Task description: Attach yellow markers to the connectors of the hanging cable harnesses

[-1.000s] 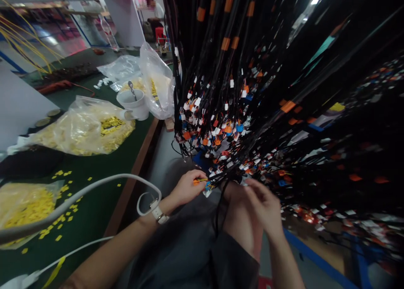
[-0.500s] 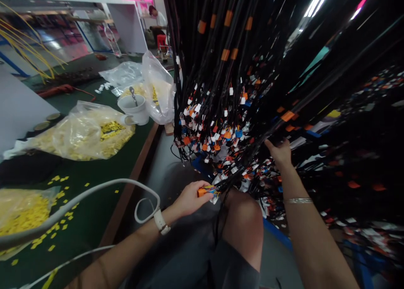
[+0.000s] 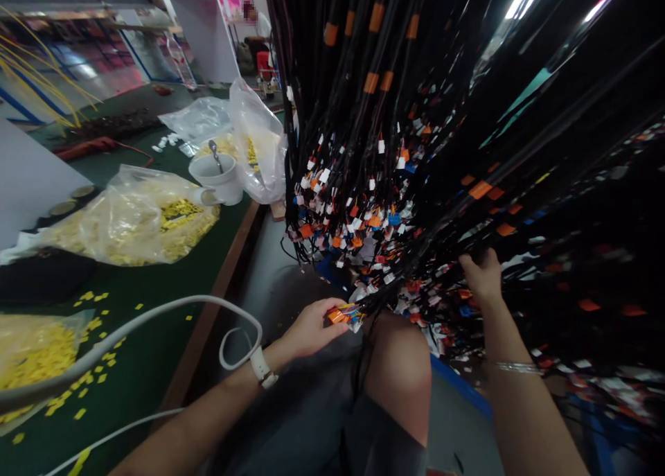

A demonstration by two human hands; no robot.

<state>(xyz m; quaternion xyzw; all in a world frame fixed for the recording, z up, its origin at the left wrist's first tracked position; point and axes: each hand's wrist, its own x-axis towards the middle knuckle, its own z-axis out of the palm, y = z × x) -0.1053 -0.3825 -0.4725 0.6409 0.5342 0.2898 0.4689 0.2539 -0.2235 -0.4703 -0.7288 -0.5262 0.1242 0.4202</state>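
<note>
My left hand is closed around the orange connector of a wire harness, just left of my bare knee. Thin coloured wires and small white plugs show beside the connector. From there a black cable bundle slants up to the right into the hanging cables. Thumb and fingers apart, my right hand reaches in among the dark cables on the right; its fingertips are partly hidden. Around it hang many black wire harnesses with orange tags and white, orange and blue connectors.
On the left, a green work surface carries plastic bags of yellow pieces, a white cup with a spoon, and scattered yellow bits. A thick grey cable loops near my left wrist. Farther back sits a person.
My right hand has moved right and slightly down through the hanging cables, its thumb and fingers spread. My left hand stays in place with the connector, which has turned slightly.
</note>
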